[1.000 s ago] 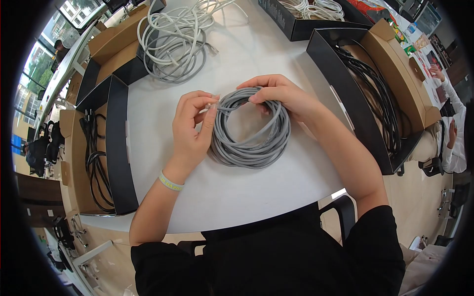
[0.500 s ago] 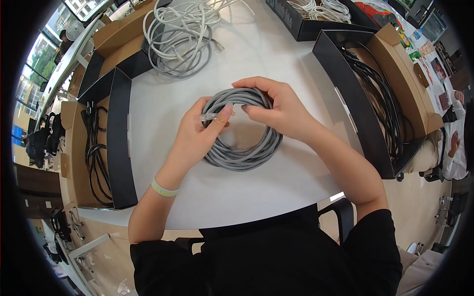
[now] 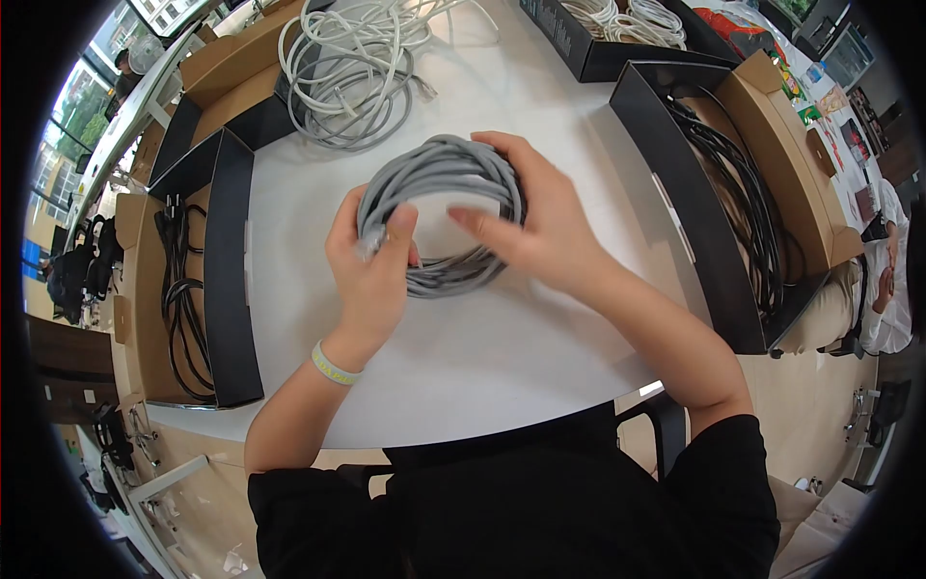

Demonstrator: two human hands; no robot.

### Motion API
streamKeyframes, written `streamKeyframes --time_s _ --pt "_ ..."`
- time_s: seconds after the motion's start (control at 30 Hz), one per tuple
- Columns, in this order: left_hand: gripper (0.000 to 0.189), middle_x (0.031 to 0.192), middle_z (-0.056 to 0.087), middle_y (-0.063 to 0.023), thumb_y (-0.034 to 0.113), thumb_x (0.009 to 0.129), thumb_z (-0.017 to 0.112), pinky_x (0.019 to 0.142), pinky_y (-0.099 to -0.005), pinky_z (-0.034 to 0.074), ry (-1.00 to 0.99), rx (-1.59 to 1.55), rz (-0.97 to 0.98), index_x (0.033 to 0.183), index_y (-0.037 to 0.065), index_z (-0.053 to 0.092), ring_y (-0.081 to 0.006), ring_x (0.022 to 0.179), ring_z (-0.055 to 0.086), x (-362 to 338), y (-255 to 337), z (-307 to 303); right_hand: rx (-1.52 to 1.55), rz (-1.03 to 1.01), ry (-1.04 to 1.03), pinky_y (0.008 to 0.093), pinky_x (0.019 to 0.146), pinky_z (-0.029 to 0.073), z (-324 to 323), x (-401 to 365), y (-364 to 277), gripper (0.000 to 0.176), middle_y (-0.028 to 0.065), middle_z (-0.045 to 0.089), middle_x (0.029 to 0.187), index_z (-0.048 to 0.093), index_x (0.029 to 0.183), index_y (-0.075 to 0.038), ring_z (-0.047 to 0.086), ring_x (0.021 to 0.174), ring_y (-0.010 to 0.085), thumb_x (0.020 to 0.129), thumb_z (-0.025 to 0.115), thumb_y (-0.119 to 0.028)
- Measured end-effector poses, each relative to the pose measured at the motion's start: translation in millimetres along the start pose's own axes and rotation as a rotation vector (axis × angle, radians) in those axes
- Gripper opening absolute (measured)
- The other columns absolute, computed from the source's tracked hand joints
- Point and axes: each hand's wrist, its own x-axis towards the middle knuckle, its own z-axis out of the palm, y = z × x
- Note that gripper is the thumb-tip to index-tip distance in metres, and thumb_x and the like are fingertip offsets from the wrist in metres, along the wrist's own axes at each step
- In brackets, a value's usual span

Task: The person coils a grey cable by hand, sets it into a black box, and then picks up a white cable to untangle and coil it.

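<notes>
Coil (image 3: 439, 159) of grey cable is held in both hands above the table (image 3: 463, 376), well in from the near edge; whether its low side touches the top, I cannot tell. The left hand (image 3: 371, 275) is clamped on its left side, thumb inside the ring, with a blurred clear plug (image 3: 369, 243) by it. The right hand (image 3: 550, 227) curls round the right side, thumb apart from the fingers and blurred over the hole — I cannot tell if it grips. Farther off, toward the left edge, lies a tangle (image 3: 333, 43) of white and grey cable. The left box (image 3: 231, 280), on the left edge, holds black cords (image 3: 179, 280); the right box (image 3: 690, 193), by the right edge, holds black cables (image 3: 738, 188) — and beyond it stands a far box (image 3: 579, 48) of white cables (image 3: 637, 19).
</notes>
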Motion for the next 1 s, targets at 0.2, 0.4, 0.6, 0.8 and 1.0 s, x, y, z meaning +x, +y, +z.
streamKeyframes --time_s 0.2,0.4,0.6,0.8,1.0 --pt "0.038 0.083 0.054 -0.0076 0.025 0.078 0.064 0.067 -0.0230 0.041 -0.043 0.231 0.455 0.096 -0.004 0.047 -0.0112 0.073 0.051 -7 -3 -18 0.325 -0.096 -0.008 0.0292 0.074 0.045 2 -2 -10 0.053 0.0133 0.057 0.093 0.044 0.113 0.001 0.057 0.083 0.0252 0.065 0.065 -0.004" --pt "0.036 0.061 0.044 -0.0002 0.025 0.078 0.064 0.043 -0.0192 0.033 -0.196 -0.209 0.036 0.093 0.001 0.043 -0.0051 0.046 0.039 5 12 -6 0.832 0.486 -0.395 0.0211 0.057 0.043 -11 6 -4 0.020 0.0008 0.055 0.067 0.053 0.087 -0.003 0.053 0.058 0.0067 0.073 0.066 -0.008" --pt "0.040 0.056 0.037 0.0026 0.030 0.077 0.066 0.038 -0.0193 0.031 -0.313 -0.453 -0.159 0.094 0.004 0.041 -0.0037 0.039 0.032 10 4 -12 1.013 0.509 -0.456 0.0221 0.055 0.045 -11 2 -3 0.019 0.0007 0.054 0.065 0.053 0.083 -0.003 0.054 0.055 0.0075 0.070 0.067 -0.007" --pt "0.042 0.056 0.038 0.0032 0.031 0.077 0.065 0.040 -0.0214 0.035 -0.314 -0.495 -0.302 0.100 0.002 0.044 -0.0041 0.041 0.034 8 -2 -12 1.027 0.576 -0.398 0.0218 0.054 0.044 -10 2 -1 0.021 -0.0001 0.054 0.067 0.054 0.088 -0.001 0.053 0.055 0.0084 0.072 0.065 -0.010" --pt "0.019 0.064 0.051 -0.0012 0.018 0.084 0.057 0.056 -0.0233 0.044 -0.125 -0.128 -0.056 0.089 0.001 0.051 -0.0083 0.056 0.050 12 -15 -7 0.904 0.525 -0.321 0.0211 0.058 0.044 -6 2 -1 0.040 0.0038 0.056 0.078 0.046 0.112 0.001 0.055 0.062 0.0089 0.076 0.061 -0.008"
